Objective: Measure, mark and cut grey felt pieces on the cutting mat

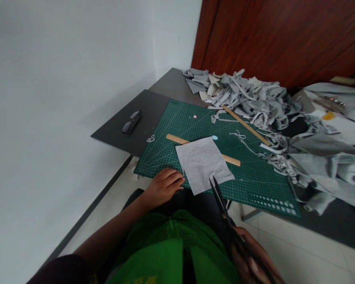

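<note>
A square of light grey fabric (203, 161) lies on the green cutting mat (260, 177), across a wooden ruler (232, 159). My left hand (165, 184) rests at the mat's front edge, just left of the fabric. Its fingers are loosely bent and slightly apart, and I see nothing held in them. In my right hand (251, 256), at the lower right, is a pair of black scissors (224, 211). Their tips reach the fabric's front edge, with the blades a little apart. I cannot tell whether they touch the cloth.
Grey fabric scraps (245, 90) are heaped at the back and along the right. A second wooden ruler (245, 124) lies near them. Folded eyeglasses (132, 122) sit on the dark table (112, 130) at left. A blue chip (214, 137) is by the fabric's far corner.
</note>
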Motion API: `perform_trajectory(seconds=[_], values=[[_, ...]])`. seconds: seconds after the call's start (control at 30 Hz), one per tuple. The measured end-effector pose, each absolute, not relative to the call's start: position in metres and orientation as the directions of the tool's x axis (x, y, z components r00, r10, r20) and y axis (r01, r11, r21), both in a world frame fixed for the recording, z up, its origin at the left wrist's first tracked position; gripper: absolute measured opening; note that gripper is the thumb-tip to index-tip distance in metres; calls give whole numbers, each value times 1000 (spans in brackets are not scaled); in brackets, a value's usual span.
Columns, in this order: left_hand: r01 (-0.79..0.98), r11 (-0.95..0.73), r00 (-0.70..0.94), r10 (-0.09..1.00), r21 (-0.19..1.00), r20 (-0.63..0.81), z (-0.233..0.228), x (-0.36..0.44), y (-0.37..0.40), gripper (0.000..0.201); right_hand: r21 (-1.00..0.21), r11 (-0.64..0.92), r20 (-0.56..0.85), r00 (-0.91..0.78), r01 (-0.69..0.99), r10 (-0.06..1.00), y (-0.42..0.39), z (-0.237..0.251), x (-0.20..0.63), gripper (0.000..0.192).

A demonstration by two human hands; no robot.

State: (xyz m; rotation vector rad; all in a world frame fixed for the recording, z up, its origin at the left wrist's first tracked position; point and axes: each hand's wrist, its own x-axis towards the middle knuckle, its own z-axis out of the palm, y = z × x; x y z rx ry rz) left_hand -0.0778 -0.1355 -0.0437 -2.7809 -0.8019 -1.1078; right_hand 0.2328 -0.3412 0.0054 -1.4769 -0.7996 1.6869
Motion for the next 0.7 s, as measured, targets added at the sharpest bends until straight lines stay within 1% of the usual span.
perform_trajectory(seconds=[0.1, 0.17, 0.33, 0.4, 0.47, 0.5, 0.57, 0.6, 0.63, 0.7], values=[[400, -899, 625, 409, 178, 664, -44, -83, -138, 9, -827, -559, -541, -188, -58, 820, -326, 8, 230, 73], [355, -905, 603, 414, 235, 682, -45, -83, -141, 13, -816, -578, -554, -258, -20, 792, -317, 8, 227, 71], [305, -866, 412, 495, 396, 765, -49, -80, -152, 17, -801, -597, -573, -339, 40, 746, -304, 13, 222, 70], [271, -847, 385, 531, 457, 755, -48, -81, -155, 18, -790, -611, -588, -340, 50, 734, -301, 15, 219, 72], [223, -833, 383, 553, 507, 740, -47, -82, -156, 13, -788, -614, -586, -358, 43, 727, -296, 15, 216, 77], [212, -824, 371, 565, 525, 737, -46, -83, -156, 18, -788, -614, -578, -380, 33, 722, -293, 14, 214, 79], [266, -800, 319, 599, 537, 734, -44, -84, -155, 35, -790, -614, -555, -430, 4, 712, -285, 13, 210, 82], [340, -780, 296, 619, 526, 727, -44, -84, -154, 40, -789, -614, -544, -448, -14, 709, -281, 12, 208, 81], [433, -752, 293, 639, 497, 712, -44, -83, -152, 41, -787, -616, -536, -461, -31, 707, -277, 11, 207, 80], [610, -694, 349, 669, 383, 656, -45, -82, -148, 37, -783, -619, -524, -474, -60, 708, -270, 9, 204, 77]])
